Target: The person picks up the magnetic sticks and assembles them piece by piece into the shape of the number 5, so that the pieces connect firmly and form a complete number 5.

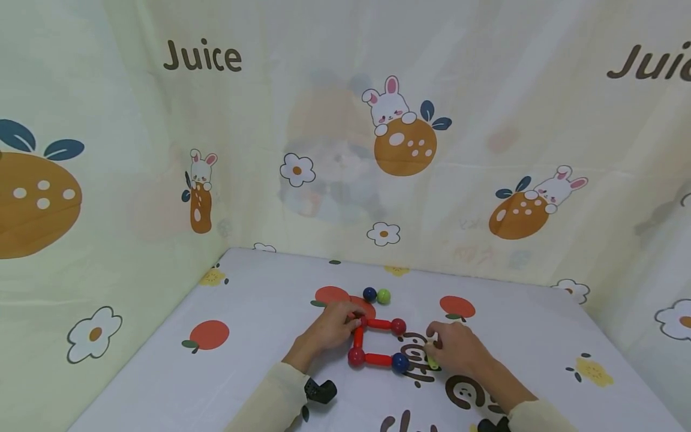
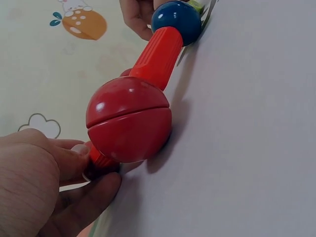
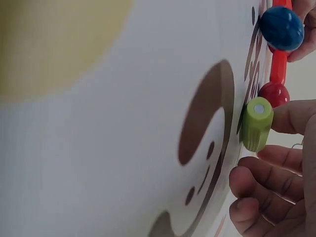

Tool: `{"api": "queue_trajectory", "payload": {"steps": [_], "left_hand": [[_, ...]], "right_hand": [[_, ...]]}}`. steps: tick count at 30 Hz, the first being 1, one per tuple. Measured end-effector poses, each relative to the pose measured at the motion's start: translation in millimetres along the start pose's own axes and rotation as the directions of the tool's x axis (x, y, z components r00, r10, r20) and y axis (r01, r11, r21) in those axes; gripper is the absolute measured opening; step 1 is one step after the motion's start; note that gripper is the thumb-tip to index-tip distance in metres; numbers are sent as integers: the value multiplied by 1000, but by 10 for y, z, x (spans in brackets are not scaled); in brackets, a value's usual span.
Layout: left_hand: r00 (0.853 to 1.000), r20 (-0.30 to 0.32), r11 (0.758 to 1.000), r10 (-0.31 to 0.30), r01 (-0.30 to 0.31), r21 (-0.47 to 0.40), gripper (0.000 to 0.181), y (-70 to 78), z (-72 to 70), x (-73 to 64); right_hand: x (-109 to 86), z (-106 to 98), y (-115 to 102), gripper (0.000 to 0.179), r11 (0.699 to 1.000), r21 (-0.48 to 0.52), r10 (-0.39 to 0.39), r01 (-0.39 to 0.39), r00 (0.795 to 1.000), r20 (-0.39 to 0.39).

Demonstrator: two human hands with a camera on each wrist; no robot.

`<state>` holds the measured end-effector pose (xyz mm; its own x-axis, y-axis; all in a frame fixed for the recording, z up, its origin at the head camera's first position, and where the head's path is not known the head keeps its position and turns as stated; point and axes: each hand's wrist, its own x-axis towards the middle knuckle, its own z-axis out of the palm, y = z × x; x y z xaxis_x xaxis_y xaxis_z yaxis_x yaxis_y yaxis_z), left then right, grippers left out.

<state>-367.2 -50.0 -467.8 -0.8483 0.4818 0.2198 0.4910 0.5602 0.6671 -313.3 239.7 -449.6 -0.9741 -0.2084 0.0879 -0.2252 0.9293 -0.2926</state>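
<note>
A three-sided frame of red rods and balls lies on the tabletop. My left hand (image 1: 333, 326) holds its far left corner, fingers around the red ball (image 1: 363, 321), which they partly cover. From there one red rod (image 1: 379, 324) runs right to another red ball (image 1: 398, 326). A second rod (image 1: 358, 338) comes nearer to a red ball (image 1: 356, 357); a third rod (image 1: 378, 359) joins that to a blue ball (image 1: 400, 362). Right of the frame's open side, my right hand (image 1: 459, 348) pinches a yellow-green rod (image 3: 256, 126) with a round silvery end, low over the cloth.
Behind the frame, a loose dark blue ball (image 1: 369, 294) and a light green ball (image 1: 384, 296) sit side by side. The white printed cloth (image 1: 259, 294) covers the table, and a patterned curtain (image 1: 324, 120) rises at its back and sides.
</note>
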Motion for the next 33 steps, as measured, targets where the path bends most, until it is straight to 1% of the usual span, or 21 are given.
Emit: {"api": "queue_trajectory", "payload": {"steps": [6, 14, 16, 18, 21, 26, 28, 30, 33], "left_hand": [[1000, -7, 1000, -15, 15, 5, 28, 29, -6, -11], [1000, -17, 1000, -20, 20, 0, 30, 29, 12, -14], [1000, -21, 1000, -23, 23, 3, 30, 30, 15, -12], [999, -24, 1000, -28, 28, 4, 30, 31, 17, -11], [999, -28, 999, -35, 35, 10, 31, 33, 20, -4], [999, -33, 999, -41, 41, 8, 32, 41, 15, 1], [999, -32, 999, -41, 41, -2, 32, 40, 13, 0], [999, -26, 999, -39, 39, -10, 32, 32, 15, -1], [999, -21, 999, -41, 40, -18, 32, 21, 23, 2]], "right_hand": [[-14, 26, -26, 23, 997, 73, 22, -22, 1000, 3], [-49, 34, -75, 20, 990, 128, 67, -66, 998, -8], [-72, 34, -94, 21, 983, 167, 74, -70, 997, -16], [-101, 30, -119, 22, 973, 221, 77, -70, 997, -20], [-148, 15, -165, 25, 948, 312, 72, -63, 997, -19], [-212, -35, -249, 27, 912, 410, 2, 5, 1000, -18], [-238, -53, -286, 29, 896, 444, -27, 25, 1000, -3], [-264, -57, -329, 30, 883, 469, -38, 26, 999, 16], [-303, -55, -396, 32, 865, 501, -35, 6, 998, 48]]}}
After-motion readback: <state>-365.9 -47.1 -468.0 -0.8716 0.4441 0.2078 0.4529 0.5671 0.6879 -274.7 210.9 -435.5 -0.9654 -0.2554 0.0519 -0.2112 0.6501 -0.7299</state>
